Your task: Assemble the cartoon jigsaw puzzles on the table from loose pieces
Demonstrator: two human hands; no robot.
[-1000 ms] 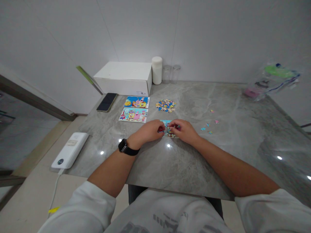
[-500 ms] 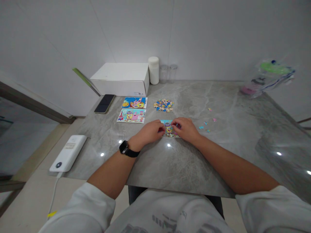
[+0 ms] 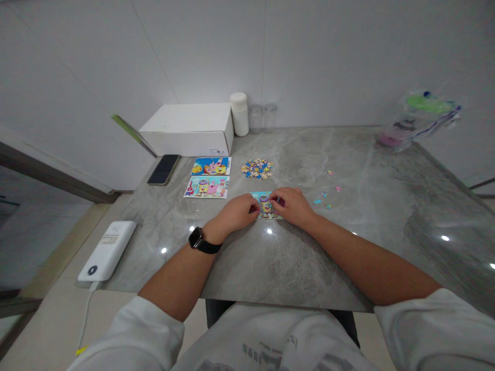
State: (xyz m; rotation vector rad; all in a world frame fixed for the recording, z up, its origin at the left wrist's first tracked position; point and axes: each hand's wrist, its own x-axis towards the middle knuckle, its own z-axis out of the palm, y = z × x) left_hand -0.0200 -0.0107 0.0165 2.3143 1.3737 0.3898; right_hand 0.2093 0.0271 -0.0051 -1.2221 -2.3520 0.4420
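A small, partly joined jigsaw puzzle (image 3: 266, 207) with a cartoon picture lies flat on the grey table, between my two hands. My left hand (image 3: 244, 210), a black watch on its wrist, has curled fingers with the tips at the puzzle's left edge. Over the right part of the puzzle, my right hand (image 3: 293, 204) is closed in a pinch; whatever is between its fingertips is hidden. Several loose puzzle pieces (image 3: 317, 201) lie to the right of my right hand. Behind the puzzle is a heap of jigsaw pieces (image 3: 257, 168), mostly blue and yellow.
Two cartoon picture cards (image 3: 207, 186) lie left of the heap, beside a phone (image 3: 164, 169). A white box (image 3: 185, 129), a white bottle (image 3: 240, 114) and two clear jars (image 3: 263, 119) stand at the wall. A power bank (image 3: 107, 251) sits front left, a bagged cup (image 3: 406, 123) back right.
The view has shifted slightly. Both hands stay at the puzzle, with only small finger movements; no piece is visibly taken up or let go.
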